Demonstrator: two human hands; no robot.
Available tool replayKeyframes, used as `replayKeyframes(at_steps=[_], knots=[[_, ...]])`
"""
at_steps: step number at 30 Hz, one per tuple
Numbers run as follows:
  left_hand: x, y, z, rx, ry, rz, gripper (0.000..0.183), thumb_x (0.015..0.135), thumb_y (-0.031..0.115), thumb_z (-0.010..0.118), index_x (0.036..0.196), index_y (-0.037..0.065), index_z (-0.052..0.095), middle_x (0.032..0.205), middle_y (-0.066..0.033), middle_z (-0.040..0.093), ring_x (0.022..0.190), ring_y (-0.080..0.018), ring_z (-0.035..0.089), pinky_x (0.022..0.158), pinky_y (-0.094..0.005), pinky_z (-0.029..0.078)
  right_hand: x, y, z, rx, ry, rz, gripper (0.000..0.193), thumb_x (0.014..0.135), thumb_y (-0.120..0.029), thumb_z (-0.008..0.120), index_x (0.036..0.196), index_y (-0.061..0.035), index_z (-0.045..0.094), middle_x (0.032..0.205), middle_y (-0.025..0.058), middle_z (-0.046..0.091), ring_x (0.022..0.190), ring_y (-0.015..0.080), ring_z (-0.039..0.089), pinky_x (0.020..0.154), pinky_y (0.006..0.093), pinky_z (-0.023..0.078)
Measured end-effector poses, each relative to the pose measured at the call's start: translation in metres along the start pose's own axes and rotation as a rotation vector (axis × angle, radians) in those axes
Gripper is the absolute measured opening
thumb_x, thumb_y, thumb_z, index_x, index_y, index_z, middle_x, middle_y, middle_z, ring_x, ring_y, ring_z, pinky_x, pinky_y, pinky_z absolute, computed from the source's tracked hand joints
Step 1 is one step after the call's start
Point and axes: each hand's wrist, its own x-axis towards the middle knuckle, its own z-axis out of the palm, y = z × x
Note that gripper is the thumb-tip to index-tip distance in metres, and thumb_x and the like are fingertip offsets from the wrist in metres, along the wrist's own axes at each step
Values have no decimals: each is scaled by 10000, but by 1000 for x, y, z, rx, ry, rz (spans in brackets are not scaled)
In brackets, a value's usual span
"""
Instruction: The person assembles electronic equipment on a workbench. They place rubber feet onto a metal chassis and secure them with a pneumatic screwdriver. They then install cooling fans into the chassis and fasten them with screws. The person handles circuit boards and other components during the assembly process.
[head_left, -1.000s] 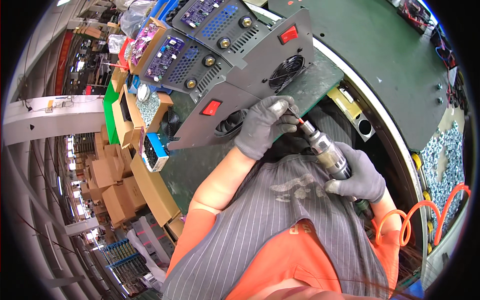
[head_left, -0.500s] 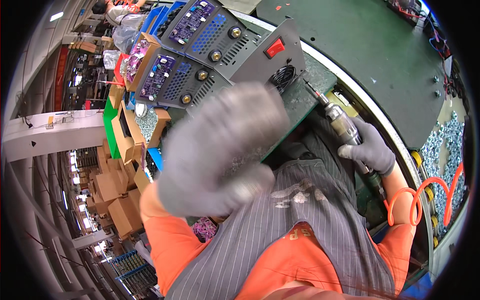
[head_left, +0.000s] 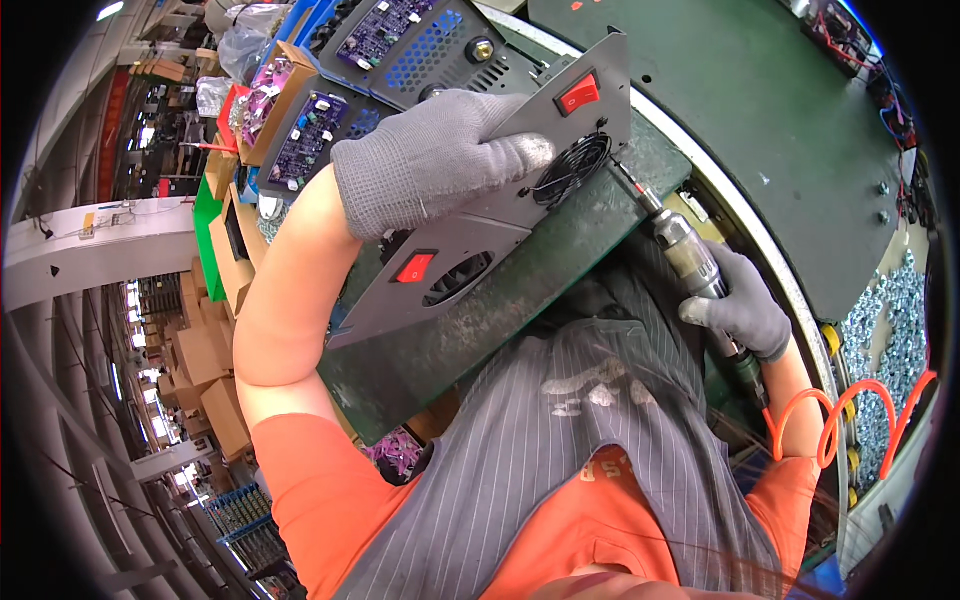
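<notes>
My left hand (head_left: 440,160), in a grey glove, grips the upper edge of a grey metal panel (head_left: 612,125), thumb on its face and fingers mostly hidden behind. This panel has a red rocker switch (head_left: 578,93) and a round black fan grille (head_left: 572,172). My right hand (head_left: 745,300), also gloved, is wrapped round an air screwdriver (head_left: 690,262). The driver's bit points up and left, just beside the fan grille; contact cannot be made out. Nearer me stands a second grey panel (head_left: 375,312) with its own red switch and fan opening.
Both panels stand on a green-topped bench (head_left: 500,300). Purple circuit boards (head_left: 385,35) sit on grey perforated housings behind. An orange coiled hose (head_left: 825,420) hangs from the driver. Loose screws (head_left: 880,330) lie at right, and a dark green board (head_left: 740,120) lies beyond the metal rail.
My left hand has swung forward from a blur over the bench and taken hold of the panel's edge. The nearer second panel has come into view. My right hand and the screwdriver are almost still.
</notes>
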Motion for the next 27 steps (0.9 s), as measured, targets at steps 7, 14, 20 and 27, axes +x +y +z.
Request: replayKeyframes(at_steps=[7, 14, 20, 27], knots=[[4, -3, 1, 133, 11, 67, 470, 922, 353, 554, 1231, -1, 565, 920, -103, 665, 824, -152, 599, 769, -316, 488, 15, -2, -2, -86, 7, -38, 584, 674, -263, 814, 1115, 33, 570, 877, 42, 574, 810, 149, 527, 773, 312, 454], [-7, -4, -2, -77, 66, 101, 536, 926, 430, 520, 1258, 11, 557, 1045, -102, 657, 913, -172, 608, 831, -316, 477, 13, -25, -4, -137, -73, 96, 753, 640, -305, 798, 1254, 38, 529, 1000, 28, 573, 909, 132, 498, 858, 288, 423], [-87, -90, 9, -256, 675, -57, 511, 925, 460, 531, 1211, 39, 584, 996, -65, 641, 755, -132, 589, 672, -284, 478, -13, 18, 16, 37, -48, 26, 780, 629, -334, 847, 1251, 19, 534, 1018, 56, 609, 936, 143, 555, 881, 312, 453], [-120, -179, 169, -568, 717, -552, 259, 953, 222, 540, 1098, 13, 591, 817, -74, 657, 585, -113, 596, 519, -248, 497, -12, 50, 47, 153, 7, 77, 722, 643, -198, 802, 1260, 23, 498, 1010, 34, 590, 878, 132, 535, 836, 292, 453]])
